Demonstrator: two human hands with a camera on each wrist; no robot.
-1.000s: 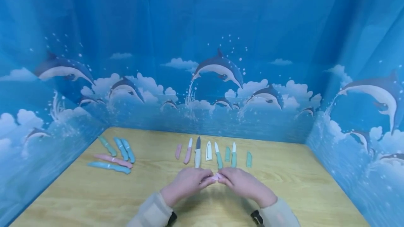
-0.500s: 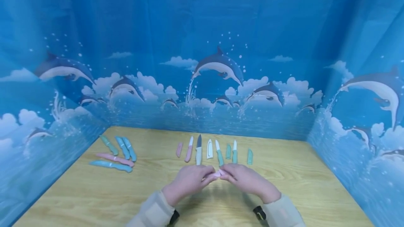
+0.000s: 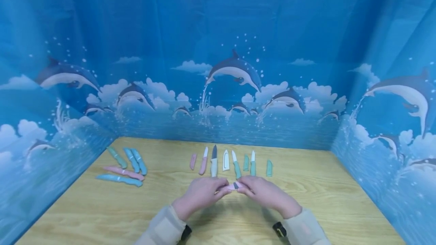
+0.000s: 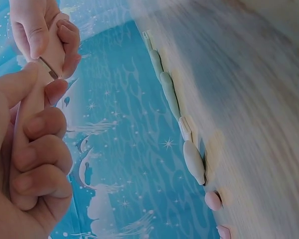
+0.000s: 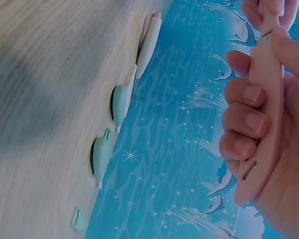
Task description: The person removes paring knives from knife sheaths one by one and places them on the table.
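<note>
Both hands meet over the wooden table (image 3: 102,207) and hold one pink knife (image 3: 232,186) between them. My left hand (image 3: 223,187) grips one pink end (image 4: 32,102) with its fingers curled round it. My right hand (image 3: 243,185) grips the other pink part (image 5: 265,107), which has a slot near its end. A short strip of dark blade (image 4: 49,68) shows between the two pink parts. The hands are a little above the table, just in front of a row of knives.
Beyond the hands lies a row of small knives and loose sheaths: pink (image 3: 203,160), white with a dark blade (image 3: 214,162), and teal (image 3: 253,163). Several sheathed knives (image 3: 124,165) lie at the left. Blue dolphin curtains (image 3: 235,71) wall in three sides.
The two pink parts have been pulled slightly apart, so a bit of dark blade now shows between the hands. The hands stayed in about the same place.
</note>
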